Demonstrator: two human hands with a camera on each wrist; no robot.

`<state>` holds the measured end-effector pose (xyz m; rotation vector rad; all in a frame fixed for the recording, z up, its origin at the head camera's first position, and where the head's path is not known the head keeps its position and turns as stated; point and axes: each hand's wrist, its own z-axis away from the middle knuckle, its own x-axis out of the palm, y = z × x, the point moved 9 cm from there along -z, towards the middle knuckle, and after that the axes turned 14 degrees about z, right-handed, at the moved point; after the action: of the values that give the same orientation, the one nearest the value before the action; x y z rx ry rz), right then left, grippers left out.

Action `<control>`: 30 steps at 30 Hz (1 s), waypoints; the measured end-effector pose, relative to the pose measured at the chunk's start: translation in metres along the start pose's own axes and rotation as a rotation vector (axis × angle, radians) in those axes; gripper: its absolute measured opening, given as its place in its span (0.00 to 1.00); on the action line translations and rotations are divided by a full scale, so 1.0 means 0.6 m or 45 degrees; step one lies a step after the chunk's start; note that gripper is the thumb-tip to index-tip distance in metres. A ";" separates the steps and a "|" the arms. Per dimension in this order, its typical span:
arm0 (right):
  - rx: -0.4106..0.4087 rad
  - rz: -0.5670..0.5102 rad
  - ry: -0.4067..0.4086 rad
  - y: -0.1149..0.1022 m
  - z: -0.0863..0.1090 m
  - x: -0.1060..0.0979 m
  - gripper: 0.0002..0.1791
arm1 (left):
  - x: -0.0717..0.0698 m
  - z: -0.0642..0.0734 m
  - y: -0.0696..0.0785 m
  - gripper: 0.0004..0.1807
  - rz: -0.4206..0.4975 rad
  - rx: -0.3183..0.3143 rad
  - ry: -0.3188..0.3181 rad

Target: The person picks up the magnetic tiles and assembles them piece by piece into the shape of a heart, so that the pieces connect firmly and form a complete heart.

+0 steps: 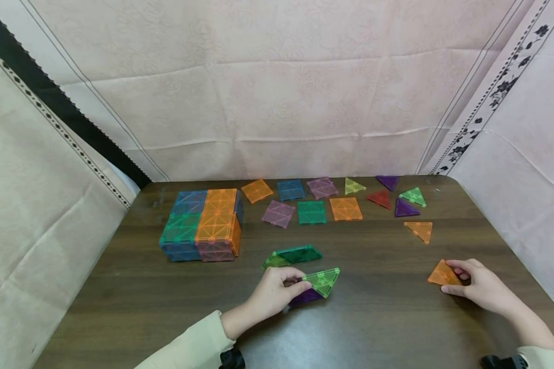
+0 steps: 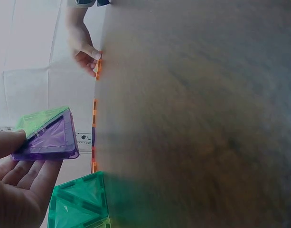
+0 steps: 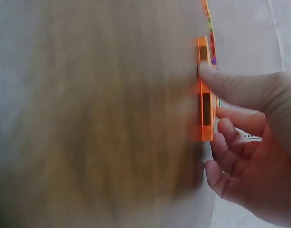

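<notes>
My left hand (image 1: 274, 292) pinches a light-green triangular magnetic tile (image 1: 324, 282) joined at an angle to a purple triangular tile (image 2: 48, 140). In the left wrist view the thumb presses on top and the fingers lie beneath. Just beyond that hand, a joined teal and lime-green tile piece (image 1: 300, 254) sits on the table. At the right, my right hand (image 1: 480, 284) pinches an orange triangular magnetic tile (image 1: 443, 274) between thumb and fingers. The right wrist view shows this tile edge-on, close to the tabletop.
A box built of blue, green, orange and purple tiles (image 1: 219, 215) stands left on the wooden table (image 1: 134, 307). Several square tiles (image 1: 311, 212) lie flat at the back. Loose triangles, including an orange one (image 1: 422, 230), lie back right. Cloth (image 1: 277, 102) hangs behind.
</notes>
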<state>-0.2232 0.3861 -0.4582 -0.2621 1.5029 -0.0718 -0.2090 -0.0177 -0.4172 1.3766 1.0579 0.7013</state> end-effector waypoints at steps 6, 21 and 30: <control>0.019 0.019 -0.059 -0.013 -0.012 0.003 0.44 | -0.001 0.001 -0.001 0.06 0.011 0.014 -0.002; -0.082 -0.226 0.089 -0.086 -0.028 -0.013 0.21 | -0.007 -0.001 -0.003 0.06 0.043 0.014 0.009; -0.448 -0.366 0.167 -0.264 -0.024 -0.036 0.14 | -0.009 -0.003 -0.005 0.06 -0.046 0.027 0.037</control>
<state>-0.2211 0.2349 -0.4035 -0.7691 1.5953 -0.0542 -0.2136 -0.0223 -0.4186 1.3655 1.1136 0.6872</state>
